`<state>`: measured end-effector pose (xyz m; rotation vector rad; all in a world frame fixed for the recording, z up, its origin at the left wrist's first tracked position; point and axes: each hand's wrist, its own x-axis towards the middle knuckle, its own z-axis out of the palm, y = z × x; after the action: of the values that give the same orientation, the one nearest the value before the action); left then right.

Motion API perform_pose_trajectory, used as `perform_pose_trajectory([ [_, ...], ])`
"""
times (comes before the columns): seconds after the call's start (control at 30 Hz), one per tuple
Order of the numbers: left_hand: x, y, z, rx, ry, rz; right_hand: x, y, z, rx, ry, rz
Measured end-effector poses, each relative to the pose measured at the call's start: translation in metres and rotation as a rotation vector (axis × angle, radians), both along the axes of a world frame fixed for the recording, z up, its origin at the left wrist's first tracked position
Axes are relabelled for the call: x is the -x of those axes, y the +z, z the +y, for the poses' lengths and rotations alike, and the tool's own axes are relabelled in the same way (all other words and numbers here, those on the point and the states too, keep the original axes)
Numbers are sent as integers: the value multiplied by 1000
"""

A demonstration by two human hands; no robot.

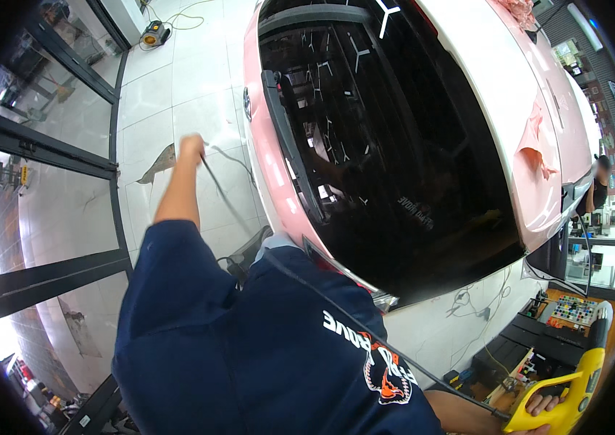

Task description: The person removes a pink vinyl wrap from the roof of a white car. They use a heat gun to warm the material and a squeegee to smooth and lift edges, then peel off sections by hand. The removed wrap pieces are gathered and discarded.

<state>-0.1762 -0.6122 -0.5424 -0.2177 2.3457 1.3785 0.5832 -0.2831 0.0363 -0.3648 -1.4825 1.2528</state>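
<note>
In my right hand (543, 407) is a yellow heat gun (572, 395), its dark barrel and metal nozzle pointing up at the far right. My fingers wrap through its handle. The gun's dark power cord (365, 330) crosses in front of my navy shirt to my left hand (191, 147). That hand is stretched out to the left, closed in a fist around the cord, over the tiled floor. Close by stands the rear of a pink and white car (278, 174), with a big dark rear window (394, 167) and a wiper (289, 145). Neither hand touches the car.
Loose pink film (535, 148) hangs off the car's side. A blower (154, 34) with a yellow cord sits on the floor at the back left. Glass doors (46, 170) line the left. Cords (485, 308) and dark cases (499, 351) lie at right. Another person (599, 190) stands beyond the car.
</note>
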Motion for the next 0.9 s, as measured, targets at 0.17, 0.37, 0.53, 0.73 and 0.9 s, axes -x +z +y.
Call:
perform_pose_trajectory([
  [0.17, -184, -112, -8, 665, -771, 14, -7, -3, 2, 19, 80, 31],
  [0.37, -269, -141, -19, 752, -1724, 393, 19, 11, 7, 121, 394, 185],
  [0.53, -258, -62, 17, 369, -1235, -542, 47, 12, -7, 187, 517, 287],
  [0.73, -242, -23, 64, 283, -861, -687, 55, 14, -16, 350, 453, 240],
  [0.9, -225, -1, 102, 500, -1229, -537, 63, 20, -32, 331, 364, 263],
])
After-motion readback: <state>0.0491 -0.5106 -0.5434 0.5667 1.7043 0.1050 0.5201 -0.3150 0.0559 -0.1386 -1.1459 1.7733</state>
